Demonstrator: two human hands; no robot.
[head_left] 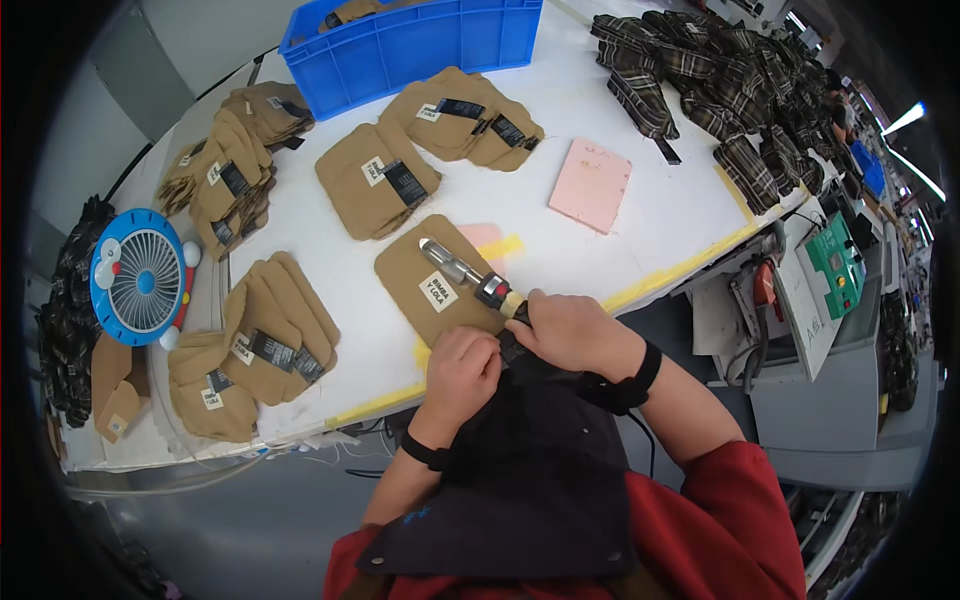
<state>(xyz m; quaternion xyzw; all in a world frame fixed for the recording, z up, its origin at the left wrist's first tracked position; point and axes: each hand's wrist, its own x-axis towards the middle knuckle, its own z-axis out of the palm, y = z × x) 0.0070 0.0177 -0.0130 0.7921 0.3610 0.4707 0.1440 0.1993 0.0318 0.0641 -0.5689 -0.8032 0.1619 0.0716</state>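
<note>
A tan fabric piece with rounded corners and a white label lies near the table's front edge. My left hand is closed at its near edge, the fingertips curled in on the cloth. My right hand grips a handheld tool with a silver metal barrel, a dark red-marked collar and a pale section near the hand. The barrel slants over the fabric piece, its tip pointing to the far left. Whether the tip touches the cloth, I cannot tell. A dark strip beneath my hands is partly hidden.
Stacks of labelled tan pieces lie left and beyond. A blue crate stands at the back, a blue-white fan at left. Right of centre is a pink pad. Plaid garments pile up far right, beyond a green control box.
</note>
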